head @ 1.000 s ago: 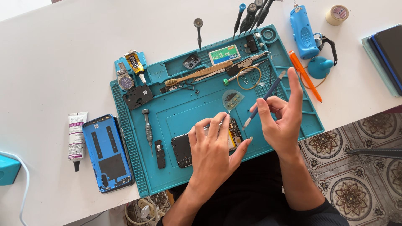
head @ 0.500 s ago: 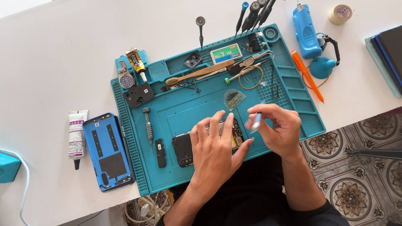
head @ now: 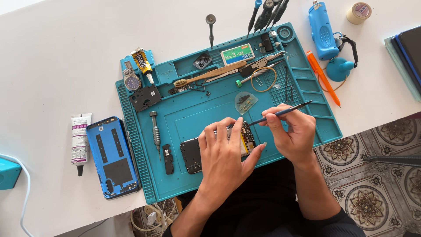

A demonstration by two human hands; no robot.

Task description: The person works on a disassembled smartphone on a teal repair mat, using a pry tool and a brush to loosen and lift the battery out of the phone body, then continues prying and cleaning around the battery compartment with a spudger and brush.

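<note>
I see the opened phone [head: 193,154] lying flat on the teal work mat [head: 193,109], toward the mat's six o'clock edge, its dark inner side facing up. My left hand [head: 224,156] rests on top of it, fingers slightly spread and pressed down over its right half, so most of that half is hidden. At three o'clock from the phone, my right hand [head: 291,131] pinches a thin dark tool [head: 285,112] between thumb and forefingers, the other fingers curled in. The tool's tip points down toward the phone's upper right corner; I cannot tell whether it touches.

At nine o'clock from the phone, a small black part [head: 167,159] and a screwdriver [head: 154,127] lie on the mat. At twelve o'clock sits a clear triangular pick [head: 245,102], and beyond it a wooden brush [head: 210,75], tweezers [head: 267,59] and a green-and-white box [head: 237,54].

Off the mat at nine o'clock, on the white table [head: 52,52], a blue phone back cover [head: 112,157] lies beside a glue tube [head: 79,138]. At two o'clock stand a blue handheld device [head: 321,30], an orange cutter [head: 322,77] and a tape roll [head: 358,12].
</note>
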